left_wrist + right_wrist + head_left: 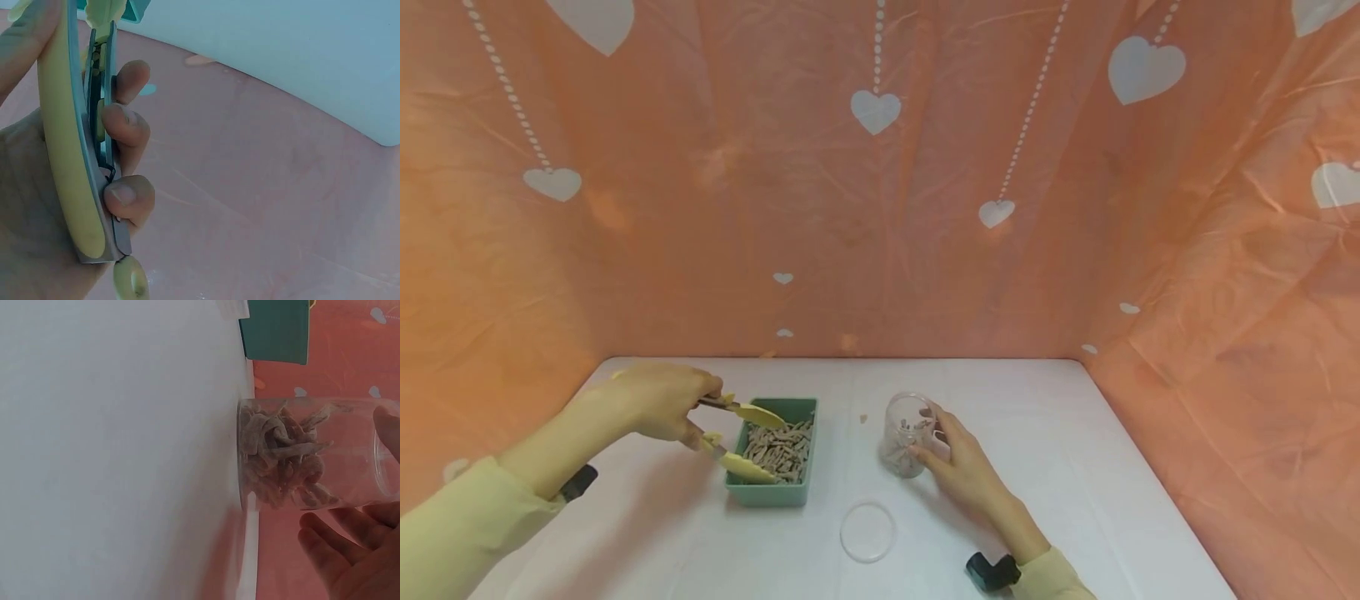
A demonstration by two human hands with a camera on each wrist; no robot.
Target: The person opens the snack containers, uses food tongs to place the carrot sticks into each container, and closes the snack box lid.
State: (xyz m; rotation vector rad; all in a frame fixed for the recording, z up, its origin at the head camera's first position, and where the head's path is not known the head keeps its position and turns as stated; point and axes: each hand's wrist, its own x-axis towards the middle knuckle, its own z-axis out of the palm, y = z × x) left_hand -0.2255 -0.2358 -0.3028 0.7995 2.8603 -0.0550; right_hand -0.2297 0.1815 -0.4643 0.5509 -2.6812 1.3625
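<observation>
Left hand [662, 404]: fingers clamped on tongs [760, 415], thumb along one handle, fingertips round the other. Tongs: yellow and metal, arms spread, tips at the pieces [782, 450] in the box [767, 497]; contact unclear. Box: green, rectangular, on white bench [1060, 475], with many grey-brown pieces inside. Fleck [863, 418]: small, on bench, between box and jar [898, 450]. Lid [867, 532]: clear, round, flat on bench, between box and jar, nearer the front. Jar: clear, upright on bench, similar pieces in lower part. Right hand [966, 471]: fingers and thumb clamped on jar's side. Cloth [925, 258]: orange, pale hearts, behind bench.
</observation>
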